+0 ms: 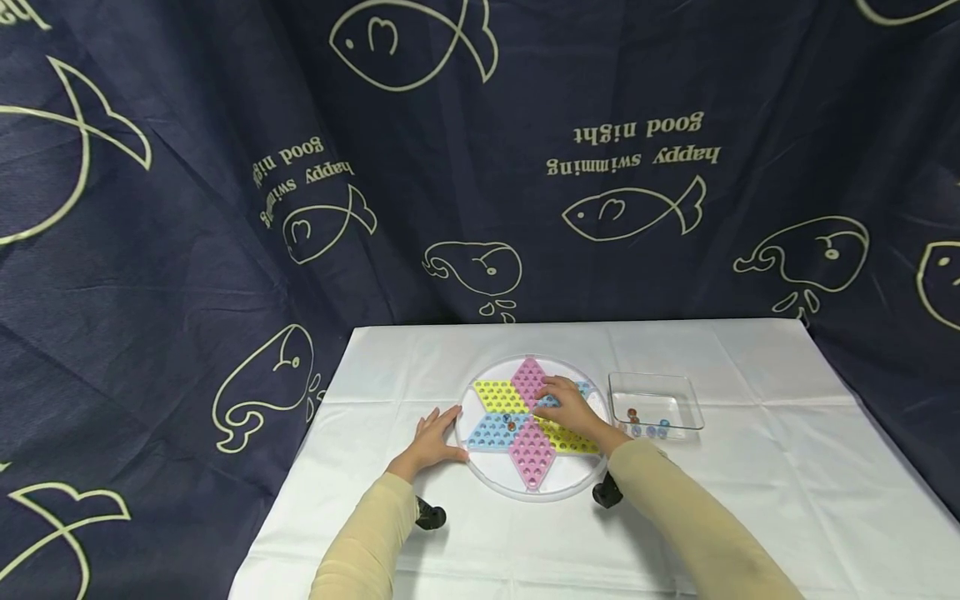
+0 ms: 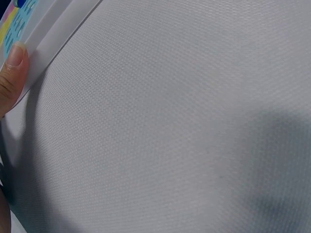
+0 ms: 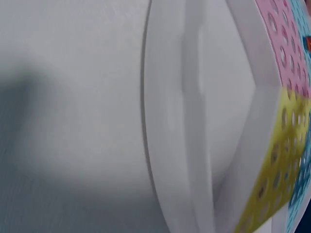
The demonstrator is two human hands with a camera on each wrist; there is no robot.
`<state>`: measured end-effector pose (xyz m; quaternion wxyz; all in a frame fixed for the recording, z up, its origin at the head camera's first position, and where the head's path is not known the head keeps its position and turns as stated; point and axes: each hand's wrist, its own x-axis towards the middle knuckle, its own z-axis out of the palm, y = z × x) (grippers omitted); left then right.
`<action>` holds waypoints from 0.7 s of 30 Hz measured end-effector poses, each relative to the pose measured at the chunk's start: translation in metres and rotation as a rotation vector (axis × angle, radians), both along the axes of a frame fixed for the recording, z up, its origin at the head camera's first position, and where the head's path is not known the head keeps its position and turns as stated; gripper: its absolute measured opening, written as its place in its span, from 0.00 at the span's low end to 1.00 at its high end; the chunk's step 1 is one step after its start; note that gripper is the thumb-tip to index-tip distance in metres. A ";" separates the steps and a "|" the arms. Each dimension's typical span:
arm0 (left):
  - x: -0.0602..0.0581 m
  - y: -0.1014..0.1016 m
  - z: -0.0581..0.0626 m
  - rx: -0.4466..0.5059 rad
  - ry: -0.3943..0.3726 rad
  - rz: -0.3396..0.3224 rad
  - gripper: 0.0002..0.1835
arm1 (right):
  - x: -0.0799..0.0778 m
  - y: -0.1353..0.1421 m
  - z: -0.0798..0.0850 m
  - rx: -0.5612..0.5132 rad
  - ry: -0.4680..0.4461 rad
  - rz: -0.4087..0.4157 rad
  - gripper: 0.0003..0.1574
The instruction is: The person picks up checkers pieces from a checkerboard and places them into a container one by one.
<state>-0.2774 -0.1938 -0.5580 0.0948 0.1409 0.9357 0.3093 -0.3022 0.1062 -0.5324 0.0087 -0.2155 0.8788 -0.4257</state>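
A round white Chinese checkers board (image 1: pixel 480 475) with a pink, yellow and blue star lies on the table. My left hand (image 1: pixel 429 442) rests at its left edge, fingers spread; in the left wrist view the thumb (image 2: pixel 14 65) touches the white rim. A blue marble (image 1: pixel 507 418) and a red-brown marble (image 1: pixel 512 426) sit in the left blue section. Over the board's right half is my right hand (image 1: pixel 572 410), thumb and fingers apart above the right blue section, no marble visible between them. The right wrist view shows the board's rim and pink and yellow sections, not the fingers.
Right of the board stands a clear rectangular box (image 1: pixel 693 408) holding several red-brown and blue marbles (image 1: pixel 651 431). A white cloth (image 1: pixel 772 467) covers the table. A dark curtain (image 1: pixel 465 167) with fish drawings hangs behind it.
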 end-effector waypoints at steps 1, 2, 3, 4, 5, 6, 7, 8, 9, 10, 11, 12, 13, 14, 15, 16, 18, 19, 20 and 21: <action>0.000 0.000 0.000 -0.001 -0.001 0.000 0.52 | 0.001 -0.002 0.000 0.002 0.003 0.001 0.15; 0.000 0.000 0.000 -0.001 -0.001 0.001 0.52 | 0.002 -0.004 0.000 0.002 0.003 -0.001 0.15; 0.000 0.000 0.001 -0.002 -0.001 0.000 0.52 | 0.004 -0.007 0.000 0.006 0.003 -0.002 0.15; 0.000 0.000 0.001 -0.003 -0.002 -0.001 0.52 | 0.004 -0.009 0.000 0.008 -0.003 -0.004 0.14; 0.000 0.000 0.001 -0.004 -0.006 0.002 0.52 | 0.005 -0.011 -0.001 0.012 -0.008 -0.008 0.14; 0.000 0.000 0.001 -0.003 -0.001 -0.002 0.53 | 0.006 -0.014 -0.001 0.012 -0.016 -0.011 0.13; 0.000 0.000 0.001 -0.004 0.004 -0.005 0.53 | 0.007 -0.015 -0.003 0.016 -0.016 -0.011 0.13; 0.000 0.000 0.002 -0.005 0.004 -0.005 0.53 | 0.007 -0.018 -0.004 0.017 -0.017 -0.011 0.12; 0.000 0.000 0.002 -0.008 0.005 -0.006 0.53 | 0.008 -0.019 -0.006 0.023 -0.011 -0.007 0.12; 0.000 0.001 0.002 -0.008 0.000 -0.002 0.52 | 0.009 -0.021 -0.008 0.021 -0.008 -0.002 0.11; 0.001 0.001 0.002 -0.008 0.000 -0.001 0.52 | 0.010 -0.023 -0.009 0.016 -0.005 0.002 0.11; 0.001 0.001 0.002 -0.006 0.001 0.000 0.52 | 0.010 -0.025 -0.011 0.012 0.002 0.006 0.10; 0.001 0.001 0.002 -0.007 -0.003 0.003 0.52 | 0.011 -0.026 -0.013 0.011 0.009 0.009 0.10; 0.001 0.001 0.002 -0.005 -0.003 0.003 0.52 | 0.011 -0.028 -0.014 0.009 0.018 0.012 0.10; 0.001 0.001 0.002 -0.005 -0.003 0.002 0.52 | 0.012 -0.030 -0.015 0.014 0.027 0.012 0.10; 0.001 0.001 0.003 -0.003 -0.003 0.002 0.52 | 0.012 -0.032 -0.016 0.017 0.036 0.009 0.10; 0.001 0.001 0.002 -0.003 0.002 -0.005 0.52 | 0.012 -0.035 -0.019 0.029 0.052 0.000 0.11; 0.001 0.000 0.002 -0.003 0.006 -0.009 0.53 | 0.012 -0.036 -0.020 0.035 0.058 -0.003 0.11; 0.001 0.000 0.002 -0.003 0.009 -0.012 0.53 | 0.012 -0.037 -0.020 0.039 0.065 -0.006 0.12; 0.002 0.000 0.002 -0.003 0.006 -0.010 0.53 | 0.012 -0.039 -0.021 0.044 0.067 -0.010 0.12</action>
